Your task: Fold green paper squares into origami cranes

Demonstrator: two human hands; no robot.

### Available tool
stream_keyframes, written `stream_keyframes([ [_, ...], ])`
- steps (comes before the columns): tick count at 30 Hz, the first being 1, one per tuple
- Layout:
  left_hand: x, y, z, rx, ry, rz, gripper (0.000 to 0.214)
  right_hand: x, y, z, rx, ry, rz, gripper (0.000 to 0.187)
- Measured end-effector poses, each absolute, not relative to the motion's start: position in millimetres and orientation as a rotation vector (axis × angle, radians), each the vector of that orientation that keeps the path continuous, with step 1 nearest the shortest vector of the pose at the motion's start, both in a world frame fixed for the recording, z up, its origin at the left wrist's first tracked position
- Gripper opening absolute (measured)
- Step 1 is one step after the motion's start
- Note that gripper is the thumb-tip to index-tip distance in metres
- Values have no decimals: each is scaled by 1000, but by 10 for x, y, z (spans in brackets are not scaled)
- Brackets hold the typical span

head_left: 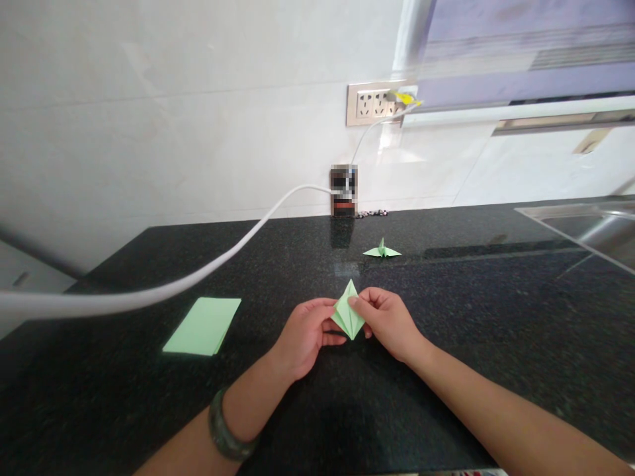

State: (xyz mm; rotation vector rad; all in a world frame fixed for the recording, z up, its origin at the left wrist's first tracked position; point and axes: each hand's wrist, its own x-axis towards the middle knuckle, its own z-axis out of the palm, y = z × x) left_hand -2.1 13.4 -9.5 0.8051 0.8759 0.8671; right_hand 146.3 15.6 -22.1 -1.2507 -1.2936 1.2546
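Left hand [306, 334], right hand [389, 318] both pinching folded green paper [348, 318]; paper crane [382, 251] toward back edge of table [496, 311].

Bright light glares off the wall [223, 106], and outer edges blur.

Folded green paper [347, 318] hides parts of left hand [303, 337] and right hand [391, 322]. Upright object [344, 192] at wall [198, 145] pixelated; details unreadable. Patterned strand [373, 213] beside it too small to identify. White cable [191, 281] blurs and runs off left edge; sink [612, 231] cut by right edge, forearms [496, 400] by lower.
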Motion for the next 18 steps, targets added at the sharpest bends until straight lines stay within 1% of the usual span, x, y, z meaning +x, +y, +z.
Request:
stream_keyframes([
  [8,5,118,-142,942,966,918,33,1463,145,-253,-1262,-1366,1201,29],
  [13,13,103,-142,947,922,907,41,1452,146,-246,-1252,-1341,1226,31],
  [16,19,78,-111,1026,894,876,37,1451,147,-248,-1255,-1308,1242,31],
  [18,29,65,-95,1055,945,871,40,1449,148,-256,-1261,-1309,1225,31],
])
